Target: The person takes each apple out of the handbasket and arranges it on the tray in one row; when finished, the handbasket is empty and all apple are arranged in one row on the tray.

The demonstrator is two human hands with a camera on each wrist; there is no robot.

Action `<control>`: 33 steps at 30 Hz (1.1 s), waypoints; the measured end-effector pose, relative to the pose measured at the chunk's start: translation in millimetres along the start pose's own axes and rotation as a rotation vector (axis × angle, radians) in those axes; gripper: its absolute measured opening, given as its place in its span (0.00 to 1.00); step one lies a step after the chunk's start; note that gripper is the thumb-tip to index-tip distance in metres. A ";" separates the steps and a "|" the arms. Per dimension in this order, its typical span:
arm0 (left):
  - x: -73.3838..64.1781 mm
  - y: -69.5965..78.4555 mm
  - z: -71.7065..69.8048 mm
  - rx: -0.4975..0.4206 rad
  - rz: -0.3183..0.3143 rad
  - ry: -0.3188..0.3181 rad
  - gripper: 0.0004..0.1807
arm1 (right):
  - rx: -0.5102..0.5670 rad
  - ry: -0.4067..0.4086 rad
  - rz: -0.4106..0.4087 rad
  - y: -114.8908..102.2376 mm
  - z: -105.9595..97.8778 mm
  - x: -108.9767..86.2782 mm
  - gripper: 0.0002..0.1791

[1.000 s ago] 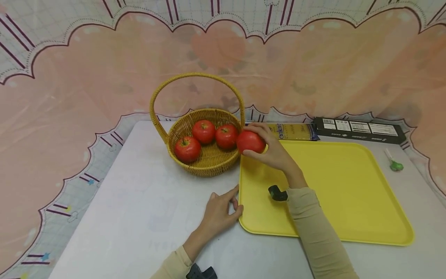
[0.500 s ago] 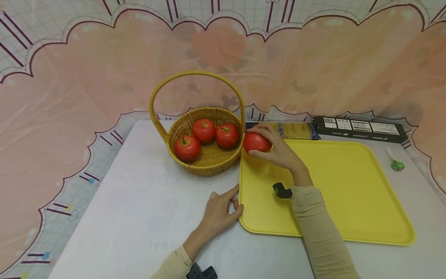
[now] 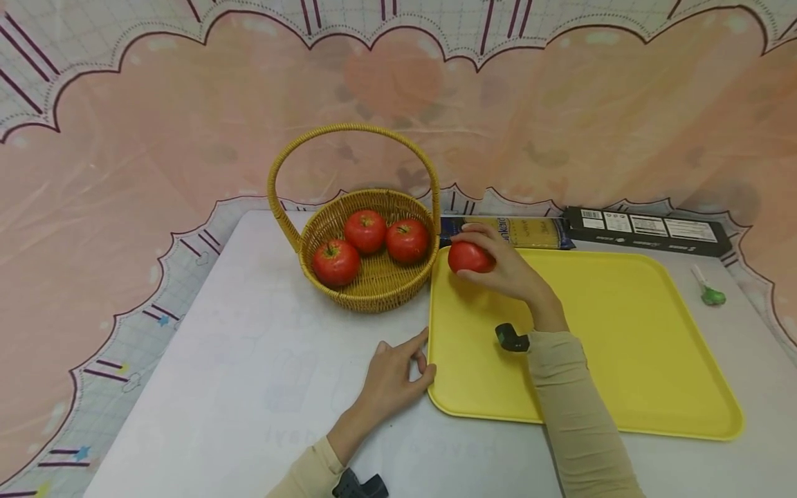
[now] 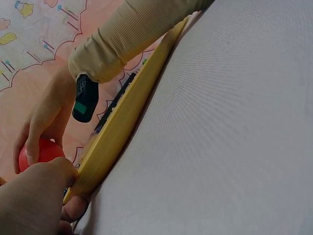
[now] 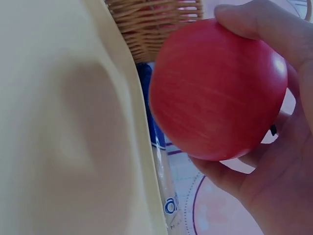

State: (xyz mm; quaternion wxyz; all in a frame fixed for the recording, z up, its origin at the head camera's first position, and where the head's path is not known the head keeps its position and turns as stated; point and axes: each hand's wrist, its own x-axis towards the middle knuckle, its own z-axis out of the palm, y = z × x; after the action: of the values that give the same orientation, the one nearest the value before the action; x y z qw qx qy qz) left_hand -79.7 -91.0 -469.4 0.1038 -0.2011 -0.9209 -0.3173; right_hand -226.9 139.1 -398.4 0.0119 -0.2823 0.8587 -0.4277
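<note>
My right hand (image 3: 513, 273) grips a red apple (image 3: 468, 257) above the far left corner of the yellow tray (image 3: 623, 339). In the right wrist view, thumb and fingers curl round the streaked apple (image 5: 217, 90), and a dark stem shows on the palm side. My left hand (image 3: 392, 377) pinches the tray's left rim near its front corner. From the left wrist, its thumb lies over the tray edge (image 4: 115, 142) with fingertips beneath. Just left of the held apple stands a wicker basket (image 3: 373, 304) with three red apples (image 3: 336, 263) inside.
Behind the tray lie a yellow and blue packet (image 3: 535, 233) and a long black box (image 3: 647, 232). A small green item with a pale stem (image 3: 712, 296) rests right of the tray. The basket's tall handle (image 3: 355, 128) arches over it. A patterned curtain (image 3: 249, 152) hangs behind the white table.
My right hand has carried the apple rightward, from beside the basket's rim to over the tray's corner. The left hand keeps its place on the tray rim.
</note>
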 end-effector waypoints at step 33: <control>0.1 1.1 -1.1 -0.010 -0.026 -0.035 0.29 | -0.233 -0.133 0.062 5.2 -2.3 -4.8 0.22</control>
State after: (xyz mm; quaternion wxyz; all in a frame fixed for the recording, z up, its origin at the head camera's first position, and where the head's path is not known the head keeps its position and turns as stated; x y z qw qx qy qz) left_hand -79.3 -90.9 -467.9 0.0826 -0.1952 -0.9235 -0.3198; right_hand -225.9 145.5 -401.9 0.0493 -0.2830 0.9080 -0.3049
